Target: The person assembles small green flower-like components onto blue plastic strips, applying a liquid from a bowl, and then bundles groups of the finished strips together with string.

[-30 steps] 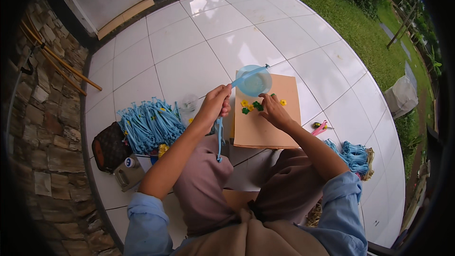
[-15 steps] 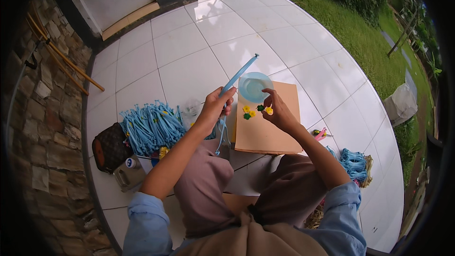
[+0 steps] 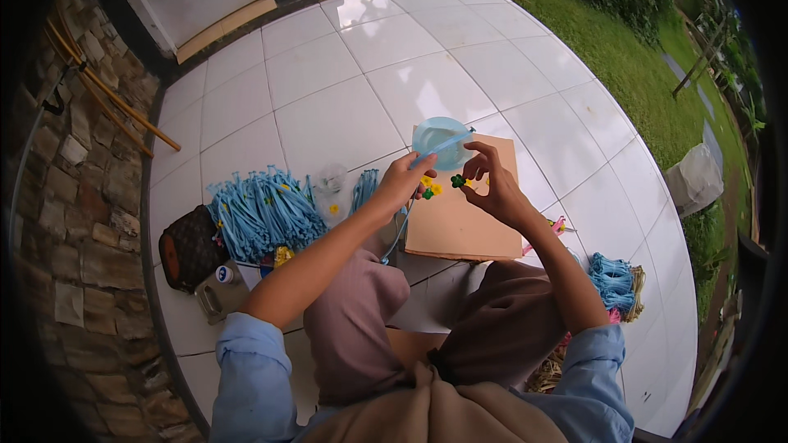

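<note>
My left hand [image 3: 405, 183] pinches a long light-blue strip [image 3: 439, 148] that slants up to the right and hangs down below the hand. My right hand [image 3: 490, 181] holds a small piece between its fingertips, just right of the left hand. Both hover over a brown cardboard sheet [image 3: 464, 226] lying on the tiles, where small green and yellow flower beads [image 3: 439, 185] rest. A round light-blue container [image 3: 437, 135] stands at the sheet's far edge.
A heap of light-blue strips [image 3: 263, 213] lies on the white tiles to my left, beside a brown patterned bag [image 3: 187, 250] and a clear plastic bag [image 3: 332, 194]. A second blue bundle [image 3: 614, 277] lies at my right. Stone wall left, lawn [image 3: 607, 49] right.
The blue strip has tipped from pointing steeply up-right to a flatter slant. My right hand has lifted off the cardboard and come close to the left hand.
</note>
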